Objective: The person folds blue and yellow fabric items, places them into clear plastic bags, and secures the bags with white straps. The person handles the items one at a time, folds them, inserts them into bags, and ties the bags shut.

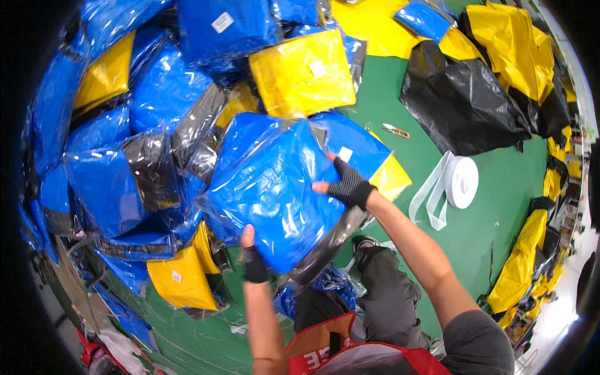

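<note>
A large blue folded packet [275, 194] in shiny clear plastic lies tilted between my hands, with a dark band along its lower right side. My left hand [255, 265], in a black fingerless glove, grips its lower left edge; the thumb shows and the other fingers are hidden. My right hand [349, 186], gloved alike, holds the right side with the thumb on top and a finger at the upper edge. Just behind it sits another blue packet [353, 147] with a white label. A yellow packet [303, 75] rests above.
Many wrapped packets [103, 187] are heaped at the left. On the green floor [375, 87] lie orange-handled thread snips [396, 130] and a roll of white ribbon [463, 182] with a loose tail. Black sheeting [462, 103] and yellow sheeting [515, 269] lie at the right.
</note>
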